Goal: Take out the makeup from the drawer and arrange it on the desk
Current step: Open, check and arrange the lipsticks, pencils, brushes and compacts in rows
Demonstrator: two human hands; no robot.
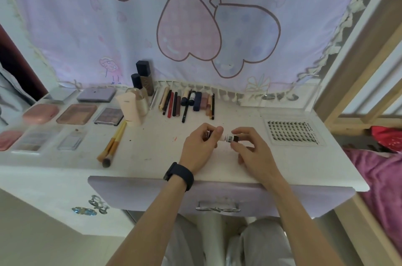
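Left hand (199,148): in the head view, the only one, it hovers just over the desk with a dark watch (179,175) on the wrist. Its fingers curl round the pale end of a small tube (229,138), thumb on top.
Right hand (252,150): its fingertips pinch the dark end of the same tube, the other fingers loosely bent beneath.
Tube: white with a black-printed label, lying level between the two hands above the front middle of the desk and not set down.
Desk (152,157): white and already well stocked.
Palettes (76,113): laid in rows on the left side.
Bottles (141,83): upright at the back, left of centre.
Pencils (187,102): a neat row of pencils and sticks side by side along the back edge.
Brushes (113,144): two, lying aslant near the palettes.
Lash tray (292,132): flat on the right side, well apart from the rest.
Drawer (152,194): lilac front with a bow handle, just under the desk edge. Its inside cannot be seen.
Progress: judging by the layout, most of the arranging looks done. The tube is the piece in hand and has no place yet, with bare room near the pencils. Whether more makeup remains in the drawer cannot be told.
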